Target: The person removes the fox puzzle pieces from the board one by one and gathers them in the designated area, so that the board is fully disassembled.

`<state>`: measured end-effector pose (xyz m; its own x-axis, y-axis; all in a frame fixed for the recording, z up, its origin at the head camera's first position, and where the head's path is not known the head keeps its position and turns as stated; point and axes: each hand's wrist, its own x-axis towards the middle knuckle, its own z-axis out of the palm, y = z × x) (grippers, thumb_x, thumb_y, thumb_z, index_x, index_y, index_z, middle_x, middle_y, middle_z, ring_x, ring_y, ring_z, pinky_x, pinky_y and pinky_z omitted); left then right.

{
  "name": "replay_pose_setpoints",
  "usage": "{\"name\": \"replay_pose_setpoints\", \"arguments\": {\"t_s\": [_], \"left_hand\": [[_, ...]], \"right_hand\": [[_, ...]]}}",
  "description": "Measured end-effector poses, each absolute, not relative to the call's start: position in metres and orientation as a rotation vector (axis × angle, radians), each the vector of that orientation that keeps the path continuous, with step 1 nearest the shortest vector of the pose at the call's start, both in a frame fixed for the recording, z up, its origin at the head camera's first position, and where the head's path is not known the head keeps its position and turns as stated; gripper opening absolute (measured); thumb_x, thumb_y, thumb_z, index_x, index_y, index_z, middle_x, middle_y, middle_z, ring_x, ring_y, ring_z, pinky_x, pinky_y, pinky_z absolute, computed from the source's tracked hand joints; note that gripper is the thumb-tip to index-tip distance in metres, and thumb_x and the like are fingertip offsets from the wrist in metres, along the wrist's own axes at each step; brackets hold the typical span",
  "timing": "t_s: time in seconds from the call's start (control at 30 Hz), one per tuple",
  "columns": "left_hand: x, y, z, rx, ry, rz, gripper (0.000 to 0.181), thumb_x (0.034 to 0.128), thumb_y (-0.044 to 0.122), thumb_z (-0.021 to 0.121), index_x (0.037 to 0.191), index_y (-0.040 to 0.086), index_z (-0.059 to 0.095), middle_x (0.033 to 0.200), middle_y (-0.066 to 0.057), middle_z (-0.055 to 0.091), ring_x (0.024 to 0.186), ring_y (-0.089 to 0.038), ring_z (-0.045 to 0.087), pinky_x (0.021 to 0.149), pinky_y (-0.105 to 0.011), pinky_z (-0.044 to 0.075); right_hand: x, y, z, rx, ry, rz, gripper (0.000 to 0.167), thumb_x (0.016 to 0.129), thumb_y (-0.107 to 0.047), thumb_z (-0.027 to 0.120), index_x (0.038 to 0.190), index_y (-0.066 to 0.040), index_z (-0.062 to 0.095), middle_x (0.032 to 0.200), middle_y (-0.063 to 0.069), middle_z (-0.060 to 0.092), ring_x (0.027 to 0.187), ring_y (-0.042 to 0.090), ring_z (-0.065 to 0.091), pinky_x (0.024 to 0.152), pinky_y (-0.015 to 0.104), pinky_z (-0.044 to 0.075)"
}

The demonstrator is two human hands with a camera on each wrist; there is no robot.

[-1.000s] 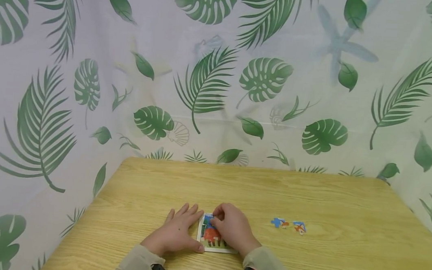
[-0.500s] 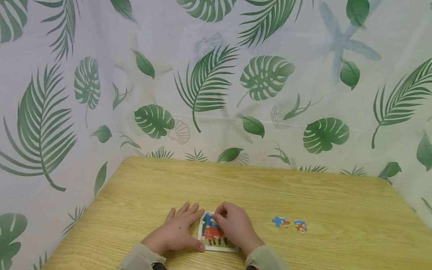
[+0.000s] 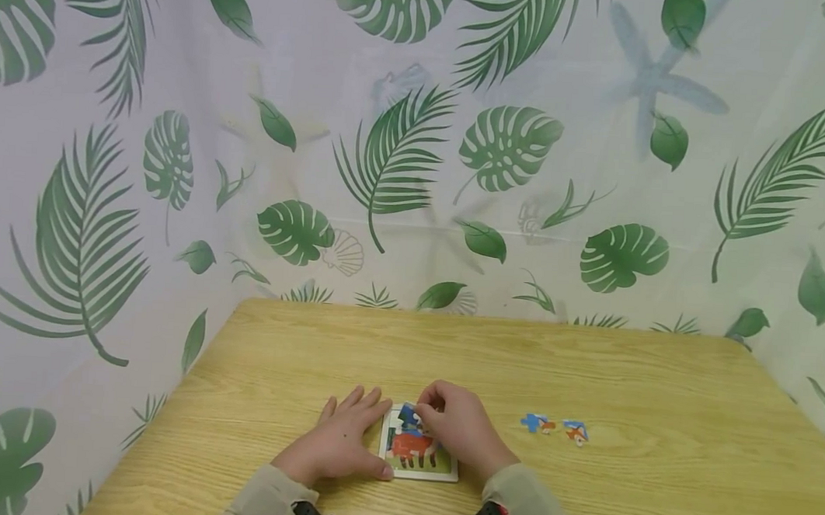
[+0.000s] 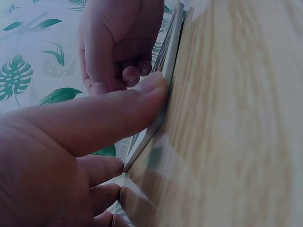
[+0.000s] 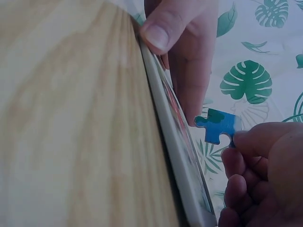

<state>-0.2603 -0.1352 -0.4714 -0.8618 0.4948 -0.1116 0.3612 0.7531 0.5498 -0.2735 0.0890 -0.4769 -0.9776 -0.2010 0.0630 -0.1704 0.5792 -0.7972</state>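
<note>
- Head view: your left hand (image 3: 336, 446) lies at lower centre, fingers straight and spread, gripping nothing; it touches the left edge of the tray (image 3: 423, 477), thumb at the lower left corner.
- Your right hand (image 3: 461, 431) is over the tray's upper right, fingers curled, pinching a blue piece (image 3: 409, 416) above the upper part.
- The tray lies flat on the table (image 3: 652, 496) at bottom centre, showing a red animal with dark legs.
- Two loose pieces (image 3: 535, 423) lie right of your right hand.
- Left wrist view: your left thumb rests on the tray's rim near centre; your right hand is at top, its grip unclear from here.
- Right wrist view: right of centre, your right thumb and finger close on the piece's right edge; it is held clear of the tray.
</note>
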Motion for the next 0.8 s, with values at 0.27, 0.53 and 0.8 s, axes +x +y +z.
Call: {"name": "replay_pose_setpoints", "arguments": {"t_s": [0.27,0.53,0.8], "left_hand": [[-0.262,-0.136,-0.471,0.663,2.68,0.792,0.103,0.074,0.052,0.085,0.157,0.011,0.04,0.165,-0.014,0.024,0.153,-0.038,0.009,0.116,-0.067,0.0],[-0.262,-0.137,-0.472,0.655,2.68,0.792,0.104,0.0737,0.053,0.086,0.157,0.012,0.04,0.165,-0.013,0.024,0.153,-0.038,0.01,0.116,-0.067,0.0],[-0.261,-0.136,-0.471,0.65,2.686,0.782,0.104,0.0735,0.052,0.086,0.157,0.011,0.039,0.166,-0.013,0.023,0.153,-0.037,0.009,0.116,-0.066,-0.001]], "right_hand": [[-0.275,0.095,-0.471,-0.35,2.753,-1.351,0.009,0.099,-0.02,0.067,0.092,-0.016,0.064,0.083,-0.003,0.061,0.076,0.016,0.055,0.069,0.032,0.047],[-0.278,0.107,-0.463,-0.36,2.793,-1.293,0.007,0.1,-0.017,0.065,0.093,-0.016,0.064,0.083,-0.003,0.06,0.075,0.016,0.054,0.069,0.033,0.047],[-0.283,0.123,-0.463,-0.308,2.839,-1.257,0.009,0.1,-0.017,0.065,0.092,-0.017,0.064,0.084,-0.004,0.06,0.078,0.016,0.053,0.073,0.034,0.046]]}}
